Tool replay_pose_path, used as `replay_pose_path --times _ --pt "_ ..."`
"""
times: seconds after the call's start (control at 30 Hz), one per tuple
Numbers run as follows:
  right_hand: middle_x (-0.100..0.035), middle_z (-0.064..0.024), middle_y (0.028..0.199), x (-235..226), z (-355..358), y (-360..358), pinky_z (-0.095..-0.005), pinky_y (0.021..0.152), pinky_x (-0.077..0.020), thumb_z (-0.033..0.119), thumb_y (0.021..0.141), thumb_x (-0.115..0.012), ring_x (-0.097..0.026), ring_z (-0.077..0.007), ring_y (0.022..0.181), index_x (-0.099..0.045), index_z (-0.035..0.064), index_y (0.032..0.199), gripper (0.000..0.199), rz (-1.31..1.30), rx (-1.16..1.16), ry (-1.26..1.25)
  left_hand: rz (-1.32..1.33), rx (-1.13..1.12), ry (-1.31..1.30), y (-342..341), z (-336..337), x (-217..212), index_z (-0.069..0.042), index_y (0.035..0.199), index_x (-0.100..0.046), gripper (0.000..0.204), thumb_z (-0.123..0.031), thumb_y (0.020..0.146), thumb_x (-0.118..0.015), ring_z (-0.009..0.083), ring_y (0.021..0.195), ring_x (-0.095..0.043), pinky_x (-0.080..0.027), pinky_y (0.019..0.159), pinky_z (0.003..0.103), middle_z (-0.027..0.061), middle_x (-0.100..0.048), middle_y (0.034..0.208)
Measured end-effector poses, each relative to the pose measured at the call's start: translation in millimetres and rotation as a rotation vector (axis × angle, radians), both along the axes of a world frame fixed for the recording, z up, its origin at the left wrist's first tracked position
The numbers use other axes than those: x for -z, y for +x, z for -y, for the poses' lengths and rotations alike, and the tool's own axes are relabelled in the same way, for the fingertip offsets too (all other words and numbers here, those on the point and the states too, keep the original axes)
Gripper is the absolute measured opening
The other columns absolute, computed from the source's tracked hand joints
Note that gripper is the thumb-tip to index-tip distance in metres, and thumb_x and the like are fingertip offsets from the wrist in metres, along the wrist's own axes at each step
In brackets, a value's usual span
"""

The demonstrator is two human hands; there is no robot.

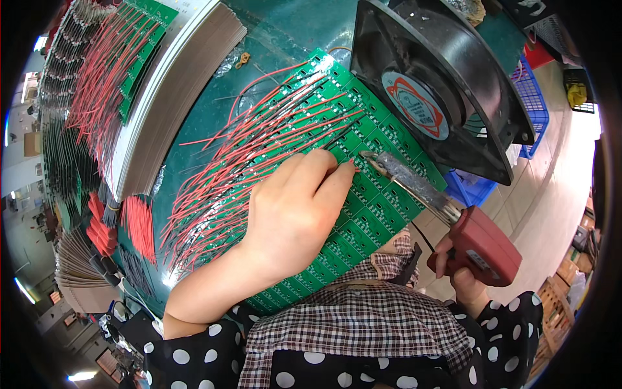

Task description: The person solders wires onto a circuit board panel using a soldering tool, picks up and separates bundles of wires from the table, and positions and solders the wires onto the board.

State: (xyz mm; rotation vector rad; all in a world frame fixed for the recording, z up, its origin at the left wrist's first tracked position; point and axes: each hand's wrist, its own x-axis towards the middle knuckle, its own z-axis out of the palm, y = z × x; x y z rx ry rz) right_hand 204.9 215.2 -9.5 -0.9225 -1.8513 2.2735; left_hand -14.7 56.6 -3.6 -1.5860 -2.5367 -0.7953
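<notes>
A green circuit board panel (pixel 363 194), made of many small identical boards joined in rows, lies slanted across a dark green work surface (pixel 272 39) in the middle of the view. Thin red wires (pixel 259 149) fan out from it toward the left. The left hand (pixel 291 214) rests on the panel with fingers curled, thumb and forefinger pinched together at a wire end. The right hand (pixel 463 272) is closed around the red pistol grip of a soldering gun (pixel 479 243), whose crusted metal tip (pixel 369 157) meets the board just beside those fingertips.

To do this joint well, the wire end likely needs to sit still on its pad while the tip touches both pad and wire briefly, with the fingers kept clear of the hot barrel.

A large black fan (pixel 427 84) stands close behind the panel, crowding the gun's far side. A stack of pale panels (pixel 175 84) topped with more wired boards sits at upper left. Bundles of loose red wire (pixel 136 223) lie at left. A blue basket (pixel 531 104) sits beyond the fan. The loose wires themselves could snag the left wrist.
</notes>
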Motion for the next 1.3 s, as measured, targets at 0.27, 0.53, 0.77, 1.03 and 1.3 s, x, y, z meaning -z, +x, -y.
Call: replay_pose_path --times 0.27,0.53,0.77,1.03,1.3 --pt "-0.060 -0.0129 0.095 11 -12 18 -0.0267 0.062 -0.0497 0.027 0.070 -0.079 -0.060 -0.0167 0.070 -0.033 -0.0043 0.132 0.083 -0.031 -0.013 -0.201 0.012 0.005 -0.017 -1 0 -1 -0.004 0.087 -0.067 0.027 0.002 0.061 -0.065 0.0213 0.067 -0.060 -0.049 0.057 0.030 0.0059 -0.059 0.079" --pt "-0.063 -0.0080 0.087 30 -16 33 -0.0255 0.060 -0.0499 0.025 0.070 -0.077 -0.061 -0.0146 0.068 -0.042 -0.0048 0.125 0.073 0.009 -0.329 0.532 -0.024 -0.006 -0.024 1 -3 -1 -0.004 0.086 -0.066 0.026 0.002 0.061 -0.064 0.0212 0.067 -0.059 -0.048 0.057 0.031 0.0057 -0.058 0.078" --pt "-0.054 -0.0145 0.107 8 -8 11 -0.0235 0.049 -0.0431 0.053 0.076 -0.069 -0.053 -0.0135 0.057 -0.038 -0.0018 0.125 0.080 -0.038 -0.071 -0.034 -0.011 -0.003 -0.027 0 -2 -1 -0.003 0.087 -0.066 0.026 0.003 0.062 -0.064 0.0212 0.067 -0.059 -0.048 0.057 0.031 0.0055 -0.058 0.078" --pt "-0.055 -0.0136 0.104 5 -6 7 -0.0242 0.051 -0.0427 0.055 0.075 -0.069 -0.053 -0.0137 0.056 -0.039 -0.0022 0.124 0.081 -0.044 -0.022 -0.023 -0.021 -0.007 -0.028 2 -2 -2 -0.003 0.088 -0.066 0.027 0.003 0.062 -0.065 0.0213 0.068 -0.059 -0.048 0.057 0.030 0.0060 -0.059 0.080" --pt "-0.059 -0.0102 0.092 14 -14 19 -0.0256 0.062 -0.0447 0.040 0.076 -0.069 -0.057 -0.0160 0.070 -0.042 -0.0035 0.122 0.069 -0.021 -0.100 0.014 -0.047 0.010 -0.052 1 -1 -3 -0.003 0.089 -0.066 0.027 0.002 0.062 -0.065 0.0207 0.067 -0.059 -0.048 0.056 0.030 0.0058 -0.059 0.081"
